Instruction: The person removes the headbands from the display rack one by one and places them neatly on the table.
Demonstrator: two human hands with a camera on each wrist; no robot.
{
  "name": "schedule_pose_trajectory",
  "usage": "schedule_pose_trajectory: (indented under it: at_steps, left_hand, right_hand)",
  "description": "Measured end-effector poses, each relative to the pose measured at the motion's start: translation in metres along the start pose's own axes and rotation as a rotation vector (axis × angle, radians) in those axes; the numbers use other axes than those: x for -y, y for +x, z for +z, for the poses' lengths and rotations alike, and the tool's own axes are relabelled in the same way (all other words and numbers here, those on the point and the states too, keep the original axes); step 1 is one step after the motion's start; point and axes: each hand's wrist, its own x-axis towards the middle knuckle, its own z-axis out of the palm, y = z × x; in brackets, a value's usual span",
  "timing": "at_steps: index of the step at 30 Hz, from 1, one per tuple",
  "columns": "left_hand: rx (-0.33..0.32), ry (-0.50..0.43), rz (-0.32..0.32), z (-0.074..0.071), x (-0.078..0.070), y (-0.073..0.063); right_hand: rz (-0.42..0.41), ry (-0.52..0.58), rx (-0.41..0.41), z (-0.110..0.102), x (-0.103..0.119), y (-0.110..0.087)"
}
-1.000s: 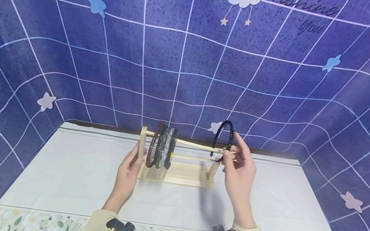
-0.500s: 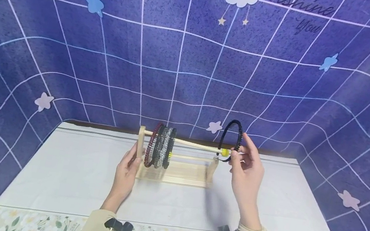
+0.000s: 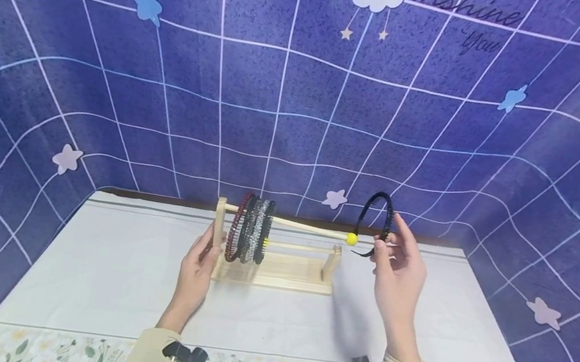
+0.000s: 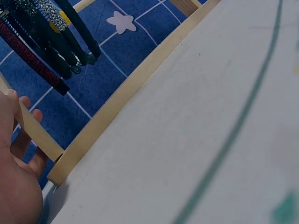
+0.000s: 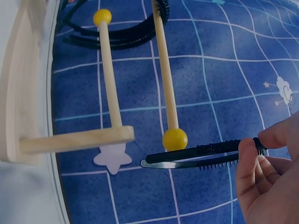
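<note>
My left hand holds the left upright of a wooden headband rack, thumb in front and fingers behind. Several headbands, dark red, black and silvery, hang on the upper rod near that upright. At the rod's free right end is a yellow ball. Just right of the ball, my right hand pinches a black headband between thumb and fingers, arch upward. In the right wrist view, small teeth line this headband, and its ends lie close below the yellow ball.
The rack's lower rod runs to a short right upright. Under everything is a white cloth with a floral front border. A blue grid-patterned curtain rises behind and at both sides.
My right hand has moved right with the black headband, which has come past the upper rod's end, uncovering the yellow ball. My left hand stays on the rack.
</note>
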Motion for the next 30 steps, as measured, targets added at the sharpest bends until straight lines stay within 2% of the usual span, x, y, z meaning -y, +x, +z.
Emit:
schedule_pose_trajectory:
  at_steps: [8,17,26,30]
  left_hand:
    - [0.000,-0.010,0.007,-0.001,0.000,0.001]
    - [0.008,-0.023,-0.016,-0.001,-0.002,0.001]
    - [0.008,-0.035,-0.018,-0.001,-0.001,0.001]
    - [0.002,-0.033,-0.018,0.000,0.000,0.000]
  right_hand:
    - [0.039,-0.057,-0.026,-0.011,-0.012,0.001]
    - [0.095,-0.116,-0.036,-0.024,-0.027,0.001]
    - [0.061,-0.211,-0.008,-0.038,-0.043,-0.002]
    - [0.074,-0.254,0.009,-0.044,-0.048,-0.005]
